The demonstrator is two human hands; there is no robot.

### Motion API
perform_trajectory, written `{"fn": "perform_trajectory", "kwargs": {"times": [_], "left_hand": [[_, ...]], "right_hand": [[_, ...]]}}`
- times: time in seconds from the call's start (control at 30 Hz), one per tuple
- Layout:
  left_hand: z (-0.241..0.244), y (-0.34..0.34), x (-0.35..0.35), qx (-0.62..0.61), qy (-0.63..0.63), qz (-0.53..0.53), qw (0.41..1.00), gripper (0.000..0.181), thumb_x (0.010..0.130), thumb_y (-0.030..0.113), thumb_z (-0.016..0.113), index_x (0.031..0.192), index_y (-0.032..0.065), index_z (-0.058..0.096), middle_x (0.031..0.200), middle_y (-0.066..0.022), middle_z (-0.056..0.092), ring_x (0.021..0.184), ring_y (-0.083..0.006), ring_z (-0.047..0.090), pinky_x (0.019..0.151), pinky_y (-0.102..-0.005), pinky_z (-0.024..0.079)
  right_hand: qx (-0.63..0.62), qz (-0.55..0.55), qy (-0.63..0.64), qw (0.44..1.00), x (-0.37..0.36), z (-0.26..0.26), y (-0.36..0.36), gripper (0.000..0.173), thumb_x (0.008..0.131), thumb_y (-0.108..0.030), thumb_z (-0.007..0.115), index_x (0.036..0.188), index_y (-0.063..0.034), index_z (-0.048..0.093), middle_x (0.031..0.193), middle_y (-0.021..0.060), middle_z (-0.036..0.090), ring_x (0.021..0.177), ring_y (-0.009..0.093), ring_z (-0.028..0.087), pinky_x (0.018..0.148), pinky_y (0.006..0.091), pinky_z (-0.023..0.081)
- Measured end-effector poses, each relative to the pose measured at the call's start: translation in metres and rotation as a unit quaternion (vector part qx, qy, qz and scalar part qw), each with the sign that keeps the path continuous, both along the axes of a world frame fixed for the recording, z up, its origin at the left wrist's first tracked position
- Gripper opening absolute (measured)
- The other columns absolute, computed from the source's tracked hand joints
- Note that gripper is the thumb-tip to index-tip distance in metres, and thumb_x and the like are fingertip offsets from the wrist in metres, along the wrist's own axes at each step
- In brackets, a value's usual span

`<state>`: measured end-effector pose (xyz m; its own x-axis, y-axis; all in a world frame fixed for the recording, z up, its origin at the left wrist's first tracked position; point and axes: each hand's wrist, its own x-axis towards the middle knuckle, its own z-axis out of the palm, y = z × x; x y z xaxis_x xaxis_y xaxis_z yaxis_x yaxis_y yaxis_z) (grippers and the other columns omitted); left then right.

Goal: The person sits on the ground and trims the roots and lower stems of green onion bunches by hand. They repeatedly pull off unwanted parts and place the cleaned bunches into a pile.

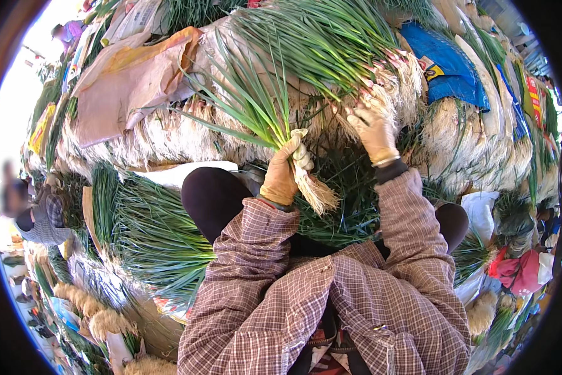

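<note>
My left hand [281, 174], in a thin pale glove, is closed around a bunch of green garlic [267, 112]. Its long leaves fan up and left, and its pale roots [316, 192] hang below my fingers. My right hand [374, 129], gloved alike, reaches to the root end of a large heap of green garlic [323, 47]. Its fingertips are among the reddish stem bases and stringy roots. Whether they grip a stalk cannot be made out. Dark green leaf scraps [342, 187] lie below, between my knees.
A beige sack [126, 93] covers plants on the left of the heap; a blue sack [445, 65] covers others on the right. More green garlic [159, 229] lies beside my left knee. Another person [46, 211] sits at far left. A dark red cloth bundle [522, 273] is at right.
</note>
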<state>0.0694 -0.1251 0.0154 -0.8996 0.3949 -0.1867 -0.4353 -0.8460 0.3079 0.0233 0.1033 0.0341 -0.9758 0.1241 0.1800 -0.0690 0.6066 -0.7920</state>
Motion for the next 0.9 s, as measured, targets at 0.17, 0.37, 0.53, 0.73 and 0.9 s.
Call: {"fn": "perform_trajectory", "kwargs": {"times": [0.17,0.37,0.53,0.73,0.9], "left_hand": [[0.026,0.01,0.011,-0.053,0.002,-0.007,0.999,0.017,0.092,0.013,0.062,0.105,0.0035,0.059,0.075,-0.0036,0.06,0.067,-0.0156,0.06,0.064,-0.0295,0.053],[0.024,0.032,0.014,-0.146,0.062,0.057,0.986,0.015,0.092,0.011,0.059,0.096,-0.0027,0.064,0.085,-0.0133,0.069,0.064,-0.0172,0.064,0.062,-0.0276,0.055],[0.029,0.021,0.021,-0.157,0.054,0.054,0.985,0.019,0.093,0.012,0.058,0.095,-0.0054,0.064,0.076,-0.0143,0.067,0.061,-0.018,0.064,0.05,-0.0242,0.049],[0.027,0.016,0.028,-0.078,0.056,0.0,0.995,0.004,0.092,0.0,0.055,0.096,0.0011,0.056,0.092,-0.0138,0.065,0.08,-0.0211,0.063,0.068,-0.0297,0.053],[0.029,0.015,0.035,-0.14,0.035,0.029,0.989,0.006,0.091,0.003,0.058,0.086,0.0004,0.057,0.081,-0.0137,0.066,0.065,-0.0191,0.065,0.059,-0.0287,0.055]], "right_hand": [[0.187,-0.026,0.165,0.968,0.038,0.042,-0.007,0.017,0.083,-0.02,0.071,0.095,-0.0084,0.07,0.083,0.0124,0.068,0.072,0.028,0.064,0.064,0.0341,0.05],[0.4,0.124,0.266,0.868,0.088,0.052,-0.036,0.006,0.084,-0.011,0.061,0.089,-0.013,0.062,0.077,0.0,0.056,0.062,0.015,0.055,0.057,0.0295,0.044],[0.216,0.082,0.181,0.956,0.055,0.015,0.006,0.019,0.083,-0.01,0.066,0.102,-0.0121,0.067,0.096,0.0051,0.065,0.072,0.02,0.064,0.064,0.0322,0.051],[-0.239,0.352,-0.126,0.896,0.033,-0.005,-0.025,0.036,0.097,-0.028,0.056,0.122,-0.0025,0.059,0.109,0.0093,0.066,0.105,0.017,0.059,0.091,0.0254,0.044],[-0.022,0.362,-0.094,0.927,0.032,-0.003,-0.033,0.029,0.097,-0.028,0.054,0.102,0.0004,0.06,0.095,0.0042,0.066,0.084,0.014,0.061,0.068,0.0257,0.047]]}}
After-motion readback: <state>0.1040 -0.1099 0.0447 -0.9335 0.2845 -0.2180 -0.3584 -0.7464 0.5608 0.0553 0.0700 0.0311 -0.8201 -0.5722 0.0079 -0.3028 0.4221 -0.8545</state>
